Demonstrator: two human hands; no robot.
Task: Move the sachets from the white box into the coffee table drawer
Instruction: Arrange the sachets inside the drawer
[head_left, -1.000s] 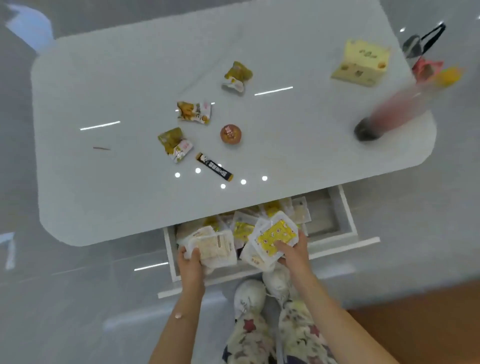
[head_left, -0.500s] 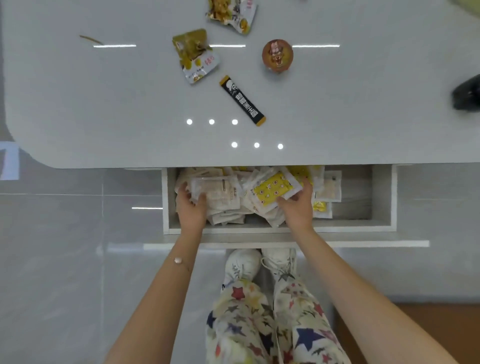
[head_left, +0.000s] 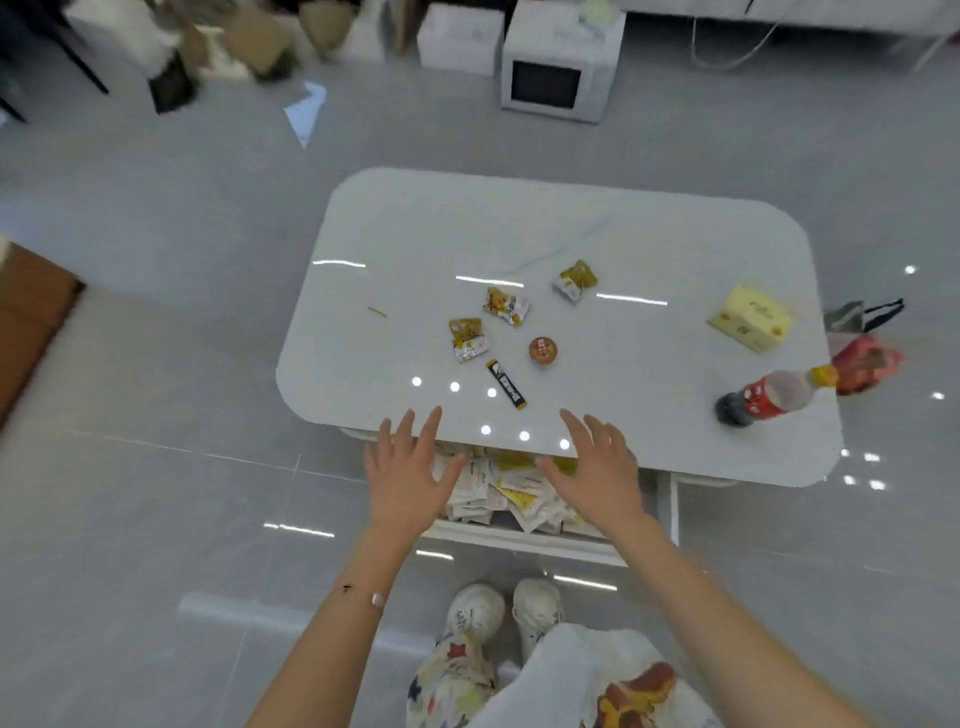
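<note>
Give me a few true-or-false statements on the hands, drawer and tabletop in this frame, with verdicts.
1. The left hand and the right hand are both open and hold nothing. True.
2. The drawer is closed. False: it is pulled out, with sachets piled inside.
3. The cola bottle is on the floor. False: it is on the coffee table.
4. A black stick sachet lies on the tabletop. True.

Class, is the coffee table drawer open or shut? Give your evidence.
Open: the drawer juts out from under the tabletop, with sachets showing inside.
</note>
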